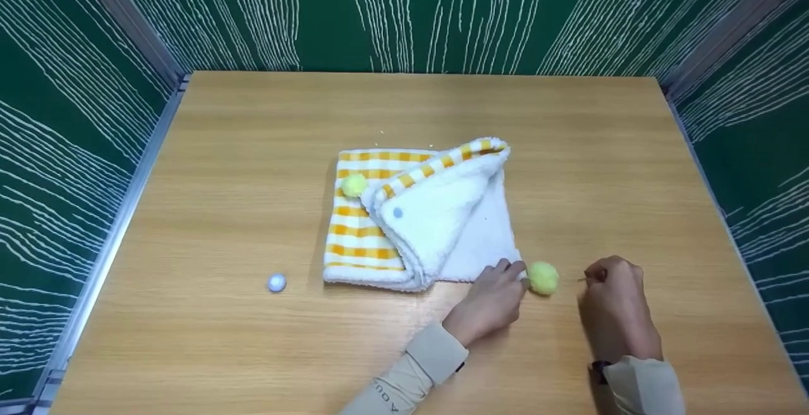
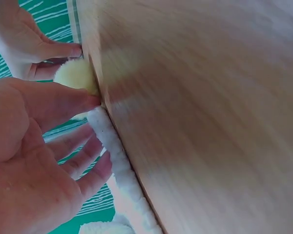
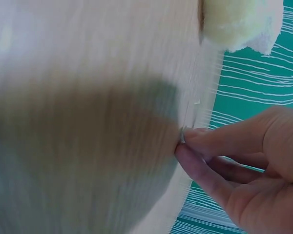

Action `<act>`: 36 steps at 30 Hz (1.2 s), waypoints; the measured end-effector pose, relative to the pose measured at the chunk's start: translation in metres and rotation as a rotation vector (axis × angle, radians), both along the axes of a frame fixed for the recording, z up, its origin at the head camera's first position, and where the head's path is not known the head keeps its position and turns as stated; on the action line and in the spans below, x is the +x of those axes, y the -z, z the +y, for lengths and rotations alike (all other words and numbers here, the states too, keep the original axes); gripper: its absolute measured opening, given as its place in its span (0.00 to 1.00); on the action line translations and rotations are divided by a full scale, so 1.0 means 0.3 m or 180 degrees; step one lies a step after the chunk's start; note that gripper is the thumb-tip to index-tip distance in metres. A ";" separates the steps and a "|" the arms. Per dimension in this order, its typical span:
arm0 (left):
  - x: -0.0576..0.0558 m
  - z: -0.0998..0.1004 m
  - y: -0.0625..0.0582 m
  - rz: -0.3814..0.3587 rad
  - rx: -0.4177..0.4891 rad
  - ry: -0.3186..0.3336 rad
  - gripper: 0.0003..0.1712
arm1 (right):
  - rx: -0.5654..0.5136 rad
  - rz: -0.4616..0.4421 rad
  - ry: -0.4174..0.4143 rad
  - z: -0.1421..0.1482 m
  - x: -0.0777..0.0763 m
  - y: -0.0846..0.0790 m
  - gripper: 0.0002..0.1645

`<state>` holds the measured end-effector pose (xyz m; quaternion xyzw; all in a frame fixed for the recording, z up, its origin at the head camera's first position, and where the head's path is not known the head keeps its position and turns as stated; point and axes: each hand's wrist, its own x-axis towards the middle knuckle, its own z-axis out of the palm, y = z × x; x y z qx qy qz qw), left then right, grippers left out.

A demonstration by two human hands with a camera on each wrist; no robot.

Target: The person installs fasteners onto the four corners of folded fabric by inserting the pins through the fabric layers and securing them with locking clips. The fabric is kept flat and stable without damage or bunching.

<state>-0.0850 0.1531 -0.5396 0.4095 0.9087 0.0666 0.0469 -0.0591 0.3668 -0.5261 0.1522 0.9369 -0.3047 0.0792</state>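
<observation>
A yellow-and-white checked cloth (image 1: 363,232) with white fleece lining lies partly folded over in the head view. My left hand (image 1: 493,301) pinches its near right corner; in the left wrist view the thumb of the left hand (image 2: 34,146) lies along the white fleece edge (image 2: 118,151). Right beside that corner is a fuzzy pale-yellow pompom (image 1: 542,278). Farther right, my right hand (image 1: 619,295) holds a tiny thin, needle-like piece (image 3: 182,135) between thumb and forefinger, low over the table. Its exact kind is too small to tell.
Another yellow pompom (image 1: 354,185) sits at the cloth's left side. A pale blue round spot (image 1: 397,213) shows on the folded fleece. Left of the cloth is a small whitish ball (image 1: 276,282). Green walls with white streaks (image 1: 442,17) enclose the wooden table (image 1: 221,150).
</observation>
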 end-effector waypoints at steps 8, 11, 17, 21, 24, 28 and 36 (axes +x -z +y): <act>-0.008 -0.001 0.007 -0.0081 0.0308 -0.0089 0.18 | 0.0009 0.0017 0.0194 -0.014 0.002 0.007 0.14; -0.015 -0.009 0.011 -0.0065 0.0529 -0.0105 0.16 | 0.0000 0.0088 0.0295 -0.019 0.006 0.015 0.14; -0.026 -0.038 0.018 -0.0209 0.1044 -0.0193 0.16 | 0.0199 0.0714 0.0372 -0.034 0.011 0.041 0.10; -0.030 -0.056 0.007 -0.0363 0.1335 -0.0298 0.19 | 0.0277 0.0934 0.0395 -0.042 0.005 0.048 0.08; -0.033 -0.068 -0.009 -0.0476 0.1537 -0.0366 0.22 | 0.0216 0.0896 0.0389 -0.048 0.005 0.048 0.08; -0.038 -0.088 -0.031 -0.0499 0.1712 -0.0394 0.23 | 0.0175 0.0916 0.0345 -0.060 0.011 0.039 0.07; -0.051 -0.124 -0.066 -0.0439 0.1962 -0.0460 0.21 | 0.0169 0.1087 0.0324 -0.101 0.013 -0.011 0.04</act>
